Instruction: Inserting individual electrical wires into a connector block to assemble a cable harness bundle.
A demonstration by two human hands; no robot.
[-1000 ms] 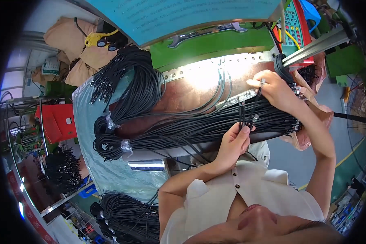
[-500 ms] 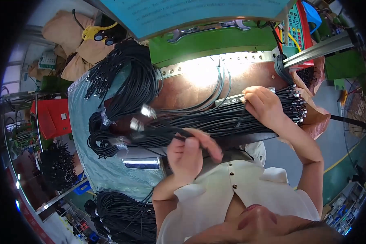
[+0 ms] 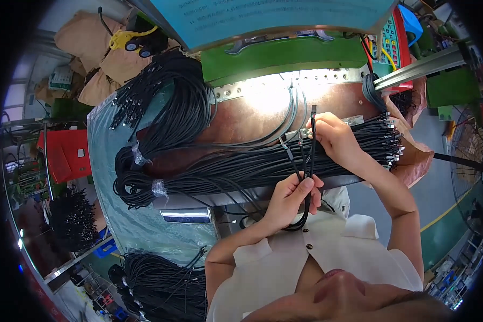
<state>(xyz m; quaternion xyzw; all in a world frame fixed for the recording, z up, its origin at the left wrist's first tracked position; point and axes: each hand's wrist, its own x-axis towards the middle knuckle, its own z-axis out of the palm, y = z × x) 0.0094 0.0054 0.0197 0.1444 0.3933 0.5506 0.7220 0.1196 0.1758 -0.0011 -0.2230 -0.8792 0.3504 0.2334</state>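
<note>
Both hands, left hand (image 3: 291,199) and right hand (image 3: 331,138), have fingers closed on thin black rubbery cables (image 3: 307,161).

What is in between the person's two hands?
In the head view, a few thin black cables with metal plug ends run from the left hand up to the right hand, crossing over the big bundle of black cables on the brown worktop.

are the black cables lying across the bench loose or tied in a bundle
Tied. The long cables lie side by side across the bench, with a clear wrap cinching them near their left end.
</note>
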